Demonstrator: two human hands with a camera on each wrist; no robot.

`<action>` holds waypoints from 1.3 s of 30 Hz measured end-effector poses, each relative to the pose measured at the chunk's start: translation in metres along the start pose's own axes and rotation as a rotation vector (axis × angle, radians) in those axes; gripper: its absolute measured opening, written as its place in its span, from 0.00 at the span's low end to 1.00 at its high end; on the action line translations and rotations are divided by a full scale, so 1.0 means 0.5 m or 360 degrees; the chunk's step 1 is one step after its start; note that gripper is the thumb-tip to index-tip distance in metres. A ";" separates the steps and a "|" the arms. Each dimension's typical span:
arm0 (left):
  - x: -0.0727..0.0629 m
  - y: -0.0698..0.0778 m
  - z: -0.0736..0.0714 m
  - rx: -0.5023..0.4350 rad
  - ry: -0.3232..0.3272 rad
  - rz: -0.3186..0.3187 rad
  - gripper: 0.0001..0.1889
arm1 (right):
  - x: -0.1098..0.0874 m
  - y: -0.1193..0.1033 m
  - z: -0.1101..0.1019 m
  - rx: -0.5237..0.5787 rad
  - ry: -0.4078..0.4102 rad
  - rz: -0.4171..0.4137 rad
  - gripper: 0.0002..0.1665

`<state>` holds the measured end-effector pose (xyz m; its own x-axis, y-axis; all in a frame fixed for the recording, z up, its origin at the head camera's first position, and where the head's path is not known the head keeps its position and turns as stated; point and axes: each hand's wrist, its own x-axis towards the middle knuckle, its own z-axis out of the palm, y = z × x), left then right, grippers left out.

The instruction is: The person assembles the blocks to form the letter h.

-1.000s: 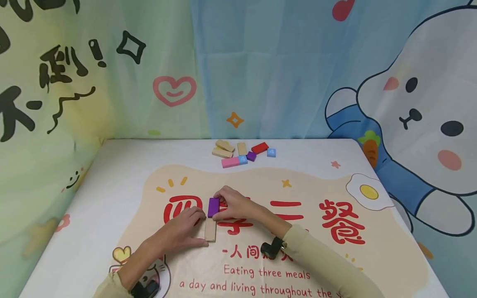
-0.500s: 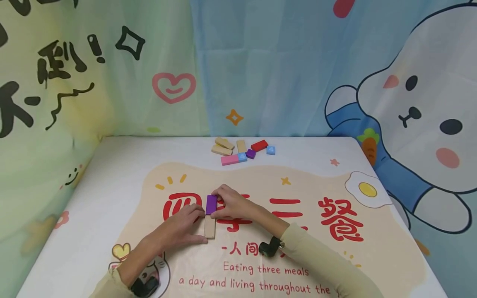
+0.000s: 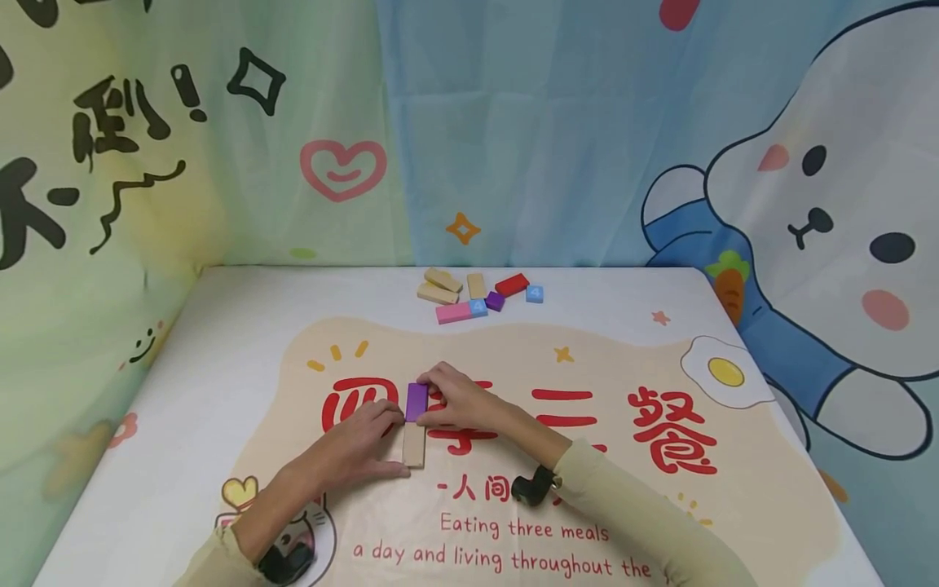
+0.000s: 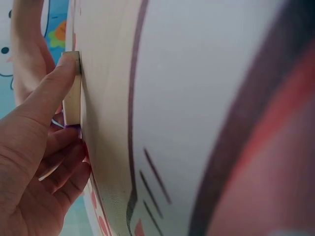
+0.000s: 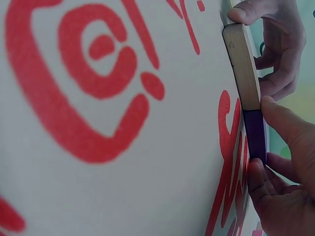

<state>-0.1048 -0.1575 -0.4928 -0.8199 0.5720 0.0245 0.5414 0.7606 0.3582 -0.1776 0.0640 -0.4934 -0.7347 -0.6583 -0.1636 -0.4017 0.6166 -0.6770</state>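
Observation:
In the head view, a plain wooden block (image 3: pixel 414 445) and a purple block (image 3: pixel 416 402) lie end to end on the table, forming one straight strip. My left hand (image 3: pixel 358 447) holds the wooden block from the left, its thumb on the near end and the other fingers by the joint. From the right, my right hand (image 3: pixel 460 399) pinches the purple block between thumb and fingers. The right wrist view shows the ends of the wooden block (image 5: pixel 243 66) and purple block (image 5: pixel 255 135) meeting. In the left wrist view the thumb presses the end of the wooden block (image 4: pixel 73 101).
At the table's far edge lies a loose group of blocks: several plain wooden blocks (image 3: pixel 438 293), a red block (image 3: pixel 512 284), a pink block (image 3: pixel 453 313), a small purple block (image 3: pixel 495 302) and blue blocks marked 4 (image 3: pixel 535 294). A printed curtain (image 3: pixel 528 147) hangs behind.
The purple block has slid slightly left under my right hand, closer into line with the wooden block. My left hand keeps its place. The head view has tilted a little.

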 end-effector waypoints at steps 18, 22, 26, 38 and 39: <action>0.008 0.008 -0.005 -0.0193 -0.0063 -0.0261 0.45 | -0.002 0.003 0.003 -0.0025 0.0015 -0.0042 0.37; 0.016 0.007 -0.005 -0.0097 -0.0036 -0.0184 0.42 | -0.004 0.003 0.004 -0.0043 0.0028 -0.0044 0.38; 0.022 0.005 -0.004 -0.0060 -0.0025 -0.0170 0.42 | -0.008 0.000 -0.005 -0.0032 0.0026 -0.0015 0.41; 0.028 0.010 -0.006 -0.0100 -0.0076 -0.0294 0.42 | 0.015 0.059 -0.132 0.0072 0.0339 0.0133 0.41; 0.027 0.011 -0.006 -0.0111 -0.0081 -0.0304 0.42 | 0.017 0.064 -0.142 0.0090 0.0356 0.0150 0.42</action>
<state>-0.1137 -0.1466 -0.4876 -0.8950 0.4355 -0.0965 0.3613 0.8347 0.4157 -0.2355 0.1088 -0.4654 -0.8726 -0.4835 -0.0694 -0.2992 0.6413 -0.7065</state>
